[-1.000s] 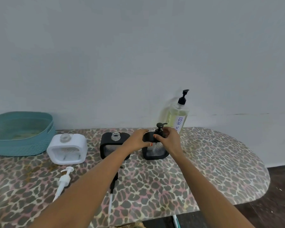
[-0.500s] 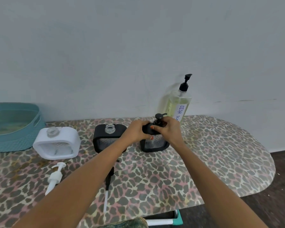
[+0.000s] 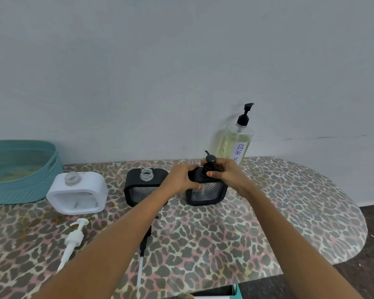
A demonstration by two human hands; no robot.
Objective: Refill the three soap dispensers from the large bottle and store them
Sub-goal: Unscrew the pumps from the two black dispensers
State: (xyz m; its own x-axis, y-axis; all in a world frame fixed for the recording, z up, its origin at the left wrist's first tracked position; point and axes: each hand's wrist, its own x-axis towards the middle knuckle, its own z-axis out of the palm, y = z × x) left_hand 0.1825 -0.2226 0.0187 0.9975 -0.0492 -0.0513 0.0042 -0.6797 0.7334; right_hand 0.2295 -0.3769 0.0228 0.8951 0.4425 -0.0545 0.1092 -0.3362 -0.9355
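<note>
Two hands (image 3: 205,175) grip black square dispenser (image 3: 206,190), pump on.

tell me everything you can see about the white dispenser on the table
The white dispenser is a squat, rounded-square body, seemingly plastic, with a clear textured window in its front. Its clear threaded neck stands open, with no pump on it. It stands upright on the leopard-print table, right of the teal basket and left of a black dispenser. Neither hand touches it. A white pump lies loose in front of it.
</note>
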